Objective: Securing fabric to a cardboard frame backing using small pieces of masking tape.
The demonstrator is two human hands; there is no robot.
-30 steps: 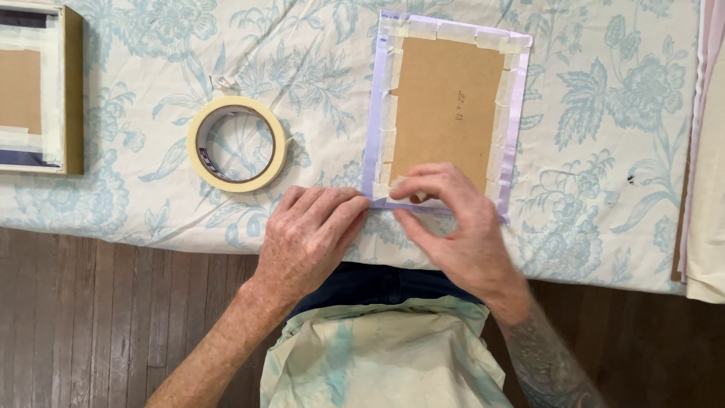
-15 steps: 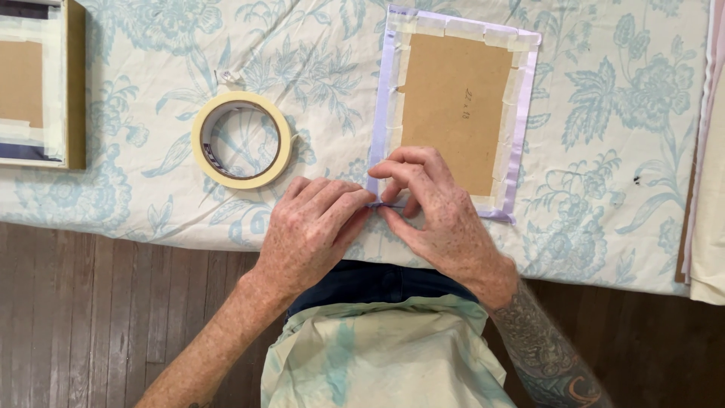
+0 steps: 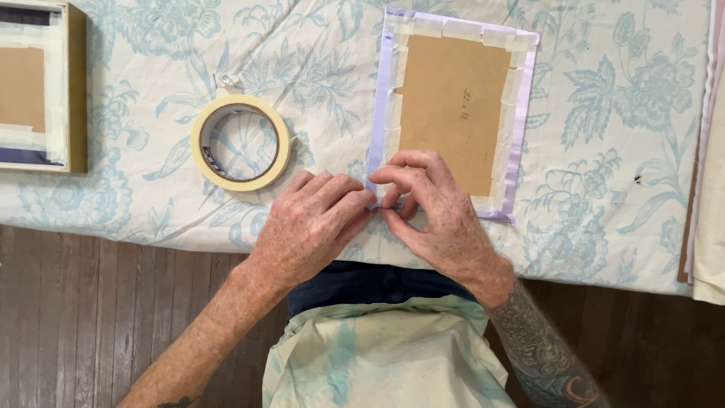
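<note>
A pale cream cloth with a light blue flower-and-leaf print [image 3: 619, 98] covers the table. The flat brown fibreboard panel [image 3: 453, 106] is edged with shiny lilac fabric and cream tape strips. The round roll of masking tape [image 3: 240, 141] is yellowish cream. The plank floor [image 3: 83, 317] is dark brown.
</note>
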